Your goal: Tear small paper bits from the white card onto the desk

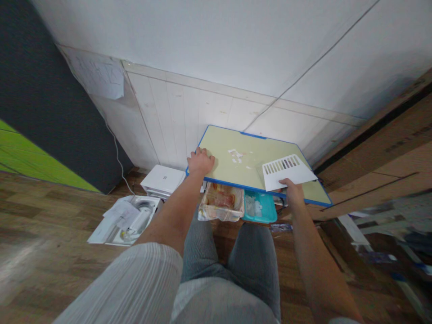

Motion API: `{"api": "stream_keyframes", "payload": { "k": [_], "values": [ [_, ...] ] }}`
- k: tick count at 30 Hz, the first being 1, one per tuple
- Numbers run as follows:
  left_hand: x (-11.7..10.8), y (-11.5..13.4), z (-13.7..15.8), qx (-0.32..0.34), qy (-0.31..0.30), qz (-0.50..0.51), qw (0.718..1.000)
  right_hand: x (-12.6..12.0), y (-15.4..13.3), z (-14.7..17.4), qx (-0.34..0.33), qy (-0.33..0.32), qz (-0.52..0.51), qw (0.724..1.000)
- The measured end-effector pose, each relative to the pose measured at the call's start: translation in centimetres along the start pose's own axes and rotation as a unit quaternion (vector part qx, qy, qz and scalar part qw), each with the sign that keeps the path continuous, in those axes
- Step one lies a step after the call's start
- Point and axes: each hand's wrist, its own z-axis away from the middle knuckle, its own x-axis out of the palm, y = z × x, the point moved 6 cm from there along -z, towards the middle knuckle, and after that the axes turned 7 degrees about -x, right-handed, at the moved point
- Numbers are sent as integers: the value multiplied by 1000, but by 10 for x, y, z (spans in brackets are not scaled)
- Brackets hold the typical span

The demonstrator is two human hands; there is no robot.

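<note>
My left hand (201, 162) lies over the left edge of a small pale-yellow tabletop (232, 173) with a blue rim. Its fingers are spread, with the thumb toward the middle. In my right hand (293, 189) is a white card (285, 179) with a row of narrow slots, its thumb on top and the other fingers hidden underneath. The card is over the right half of the tabletop. Several small white scraps (236, 155) lie on the surface between my hands.
Under the tabletop's front edge are a lined basket (221, 215) with reddish-brown contents and a turquoise tub (268, 211). White boxes (162, 180) and an open box with cables (138, 225) stand on the floor at left. Large cardboard (378, 153) leans at right.
</note>
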Motion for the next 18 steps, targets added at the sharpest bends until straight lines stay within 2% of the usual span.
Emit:
{"api": "stream_keyframes", "payload": {
  "k": [13,18],
  "values": [
    [0,0,-1,-1,2,-1,1000,3,-1,5,2,16,41,999],
    [0,0,-1,-3,1,-2,1000,3,4,5,-15,33,72,997]
  ]
}}
